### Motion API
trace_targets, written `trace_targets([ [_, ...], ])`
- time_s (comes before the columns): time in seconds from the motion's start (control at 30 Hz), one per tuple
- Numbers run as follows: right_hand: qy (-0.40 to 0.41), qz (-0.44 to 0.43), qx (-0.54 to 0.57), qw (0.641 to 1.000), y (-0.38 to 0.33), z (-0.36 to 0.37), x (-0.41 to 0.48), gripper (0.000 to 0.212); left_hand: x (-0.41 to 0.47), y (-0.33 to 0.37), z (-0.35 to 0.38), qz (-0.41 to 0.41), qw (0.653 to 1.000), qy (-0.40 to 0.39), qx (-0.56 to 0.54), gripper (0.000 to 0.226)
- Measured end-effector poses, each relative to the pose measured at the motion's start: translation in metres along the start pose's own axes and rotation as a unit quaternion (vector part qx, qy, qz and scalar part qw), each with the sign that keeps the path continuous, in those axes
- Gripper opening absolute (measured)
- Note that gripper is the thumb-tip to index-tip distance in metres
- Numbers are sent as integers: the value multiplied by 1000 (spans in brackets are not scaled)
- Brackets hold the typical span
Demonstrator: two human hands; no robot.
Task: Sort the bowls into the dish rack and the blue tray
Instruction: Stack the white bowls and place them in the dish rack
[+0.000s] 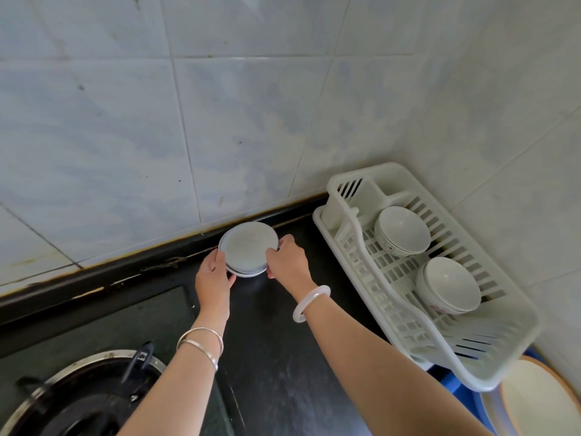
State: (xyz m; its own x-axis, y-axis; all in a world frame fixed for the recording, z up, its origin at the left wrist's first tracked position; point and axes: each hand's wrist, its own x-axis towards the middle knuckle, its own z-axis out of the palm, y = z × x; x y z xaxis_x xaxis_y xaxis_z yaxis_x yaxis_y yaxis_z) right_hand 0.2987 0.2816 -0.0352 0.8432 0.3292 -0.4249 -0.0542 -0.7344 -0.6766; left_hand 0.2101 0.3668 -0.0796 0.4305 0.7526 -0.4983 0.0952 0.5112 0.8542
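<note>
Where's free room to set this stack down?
Free: black counter in front of the held stack, between stove and dish rack; rack's near end, short of the nearer bowl. Crowded: rack middle, with the farther bowl; blue tray mostly under plates.

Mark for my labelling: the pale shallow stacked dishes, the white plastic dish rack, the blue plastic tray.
pale shallow stacked dishes (248, 247): head view, top dish's centre.
white plastic dish rack (393, 278): head view, bare slatted floor.
blue plastic tray (452, 387): head view, corner under rack.

gas burner (81, 401), black countertop (276, 357), tiled wall (157, 121)
</note>
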Motion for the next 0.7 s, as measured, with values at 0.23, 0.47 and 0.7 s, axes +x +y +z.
trace_targets([
  [0.23, -32, 33, 12, 999, 3, 0, 8, 40, 16, 13, 1, -21, 997, -24, 72, 35],
  [0.47, -108, 104, 196, 969, 7, -6, 8, 40, 10, 25, 2, -36, 991, -43, 121, 34],
  [0.7, 9, 35, 231, 972, 15, -57, -23, 41, -28, 56, 34, 5, 986, -116, 121, 34],
])
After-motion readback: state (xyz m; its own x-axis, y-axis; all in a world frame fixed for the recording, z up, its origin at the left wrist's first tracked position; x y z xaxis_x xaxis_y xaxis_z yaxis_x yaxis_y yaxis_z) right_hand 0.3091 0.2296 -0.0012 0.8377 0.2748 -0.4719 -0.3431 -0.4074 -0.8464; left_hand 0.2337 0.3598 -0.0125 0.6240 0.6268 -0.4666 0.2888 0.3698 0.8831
